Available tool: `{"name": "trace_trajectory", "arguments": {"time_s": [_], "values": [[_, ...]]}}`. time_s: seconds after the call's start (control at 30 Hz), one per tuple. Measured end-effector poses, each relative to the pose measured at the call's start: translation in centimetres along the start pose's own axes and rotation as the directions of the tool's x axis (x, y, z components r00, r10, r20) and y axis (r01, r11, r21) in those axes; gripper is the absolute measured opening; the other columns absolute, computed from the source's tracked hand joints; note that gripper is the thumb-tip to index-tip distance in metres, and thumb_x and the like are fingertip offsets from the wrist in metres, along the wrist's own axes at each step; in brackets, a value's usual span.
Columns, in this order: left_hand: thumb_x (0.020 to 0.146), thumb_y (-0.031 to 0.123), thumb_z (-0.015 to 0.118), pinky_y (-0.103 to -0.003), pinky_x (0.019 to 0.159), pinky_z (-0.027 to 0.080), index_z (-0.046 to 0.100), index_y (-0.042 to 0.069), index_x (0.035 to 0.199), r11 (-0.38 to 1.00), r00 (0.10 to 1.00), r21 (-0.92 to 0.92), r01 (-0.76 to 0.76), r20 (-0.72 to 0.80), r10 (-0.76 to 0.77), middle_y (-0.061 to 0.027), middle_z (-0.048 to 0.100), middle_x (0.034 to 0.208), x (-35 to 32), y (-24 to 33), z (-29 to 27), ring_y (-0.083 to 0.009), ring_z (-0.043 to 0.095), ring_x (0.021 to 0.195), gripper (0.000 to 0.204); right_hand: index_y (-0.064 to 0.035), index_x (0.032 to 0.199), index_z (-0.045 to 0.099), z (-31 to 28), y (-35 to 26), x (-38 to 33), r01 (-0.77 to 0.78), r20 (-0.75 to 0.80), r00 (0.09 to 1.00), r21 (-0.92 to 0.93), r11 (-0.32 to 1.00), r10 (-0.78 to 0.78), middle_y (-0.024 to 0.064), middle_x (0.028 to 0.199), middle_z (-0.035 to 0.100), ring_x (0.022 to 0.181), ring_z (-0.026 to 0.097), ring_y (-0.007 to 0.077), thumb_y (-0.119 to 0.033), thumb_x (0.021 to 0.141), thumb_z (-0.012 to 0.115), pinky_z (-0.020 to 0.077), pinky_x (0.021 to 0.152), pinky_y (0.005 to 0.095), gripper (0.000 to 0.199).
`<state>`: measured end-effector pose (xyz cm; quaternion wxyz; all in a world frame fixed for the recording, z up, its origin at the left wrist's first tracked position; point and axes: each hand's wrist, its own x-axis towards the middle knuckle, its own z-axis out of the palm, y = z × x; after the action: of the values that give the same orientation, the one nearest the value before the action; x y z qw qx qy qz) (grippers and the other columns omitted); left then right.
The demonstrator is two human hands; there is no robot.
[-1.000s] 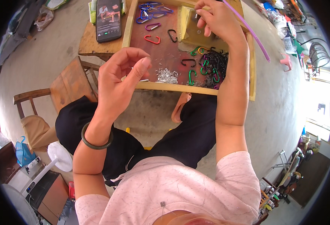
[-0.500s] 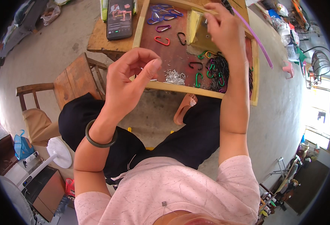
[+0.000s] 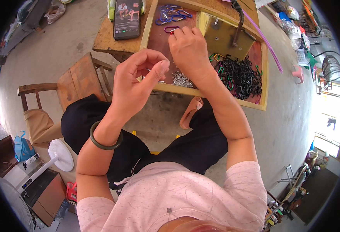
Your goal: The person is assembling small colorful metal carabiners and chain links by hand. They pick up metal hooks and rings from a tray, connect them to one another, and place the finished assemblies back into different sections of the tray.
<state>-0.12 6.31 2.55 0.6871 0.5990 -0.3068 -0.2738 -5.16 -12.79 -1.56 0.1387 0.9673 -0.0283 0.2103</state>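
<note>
- Your right hand (image 3: 189, 46) has come down from the tray's far corner a second ago and now sits over the middle of the wooden tray (image 3: 212, 95), fingers curled at a red carabiner (image 3: 171, 30); can't tell if they've actually closed on it.
- Your left hand (image 3: 137, 83) stays raised in front of the tray, thumb and forefinger pinched on a tiny metal pin (image 3: 154, 81).
- So both parts look about ready to meet.
- The silver pin pile (image 3: 182, 80) and dark carabiner heap (image 3: 237, 75) are right beside you.
</note>
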Motion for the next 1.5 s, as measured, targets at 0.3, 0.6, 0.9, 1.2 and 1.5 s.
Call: {"name": "trace_trajectory", "arguments": {"time_s": [0.3,0.6,0.9,1.2,1.5], "values": [[0.098,0.014,0.072,-0.021,0.064,0.05,0.068,-0.001,0.103,0.998,0.998,-0.024,0.054,-0.038,-0.055,0.001,0.068,0.085,0.7,-0.9,-0.2,-0.0042,0.062,0.074,0.017,-0.0005,0.099,0.069,-3.4,2.7,0.0,-0.46,0.39,0.876,0.852,0.25,0.282,0.0077,0.093,0.074,0.088,0.07,0.0139,-0.01,0.093,0.067,0.0535,0.083,0.0291,0.011],[0.094,0.016,0.079,-0.018,0.063,0.046,0.073,0.003,0.11,0.962,0.974,-0.233,0.142,-0.137,-0.177,0.0005,0.074,0.091,2.6,-1.1,1.5,-0.0039,0.064,0.076,0.022,0.0005,0.11,0.069,-4.2,1.6,-1.6,-0.354,0.502,0.848,0.775,-0.523,0.169,0.008,0.104,0.074,0.098,0.07,0.0143,-0.007,0.1,0.066,0.055,0.094,0.0313,0.014],[0.095,0.017,0.076,-0.017,0.056,0.038,0.074,0.004,0.106,0.946,0.978,-0.285,0.157,-0.091,-0.19,0.0003,0.071,0.083,3.3,-1.9,2.0,-0.0027,0.059,0.069,0.017,0.0008,0.11,0.068,-4.7,1.8,-2.6,-0.416,0.53,0.82,0.811,-0.41,0.216,0.0044,0.103,0.072,0.096,0.068,0.012,-0.007,0.098,0.068,0.0529,0.092,0.029,0.014],[0.1,0.023,0.07,-0.018,0.052,0.028,0.072,0.002,0.1,0.849,0.937,-0.399,0.346,0.106,-0.332,0.0036,0.062,0.081,3.7,-2.7,1.0,-0.0015,0.047,0.066,0.021,-0.0078,0.144,0.056,-7.6,3.9,-2.5,-0.271,0.175,0.956,0.834,0.481,0.235,0.0055,0.111,0.068,0.099,0.064,0.0171,-0.001,0.084,0.077,0.0516,0.091,0.0311,0.064],[0.096,0.021,0.076,-0.019,0.051,0.027,0.074,0.004,0.093,0.942,0.963,-0.205,0.266,0.009,-0.27,0.007,0.055,0.067,3.3,-2.3,1.8,0.0006,0.041,0.057,0.017,-0.0094,0.141,0.059,-7.6,3.5,-2.6,-0.122,0.037,0.99,0.72,0.684,0.138,0.0109,0.117,0.067,0.104,0.065,0.0274,-0.008,0.08,0.082,0.0538,0.092,0.0382,0.065]]}}
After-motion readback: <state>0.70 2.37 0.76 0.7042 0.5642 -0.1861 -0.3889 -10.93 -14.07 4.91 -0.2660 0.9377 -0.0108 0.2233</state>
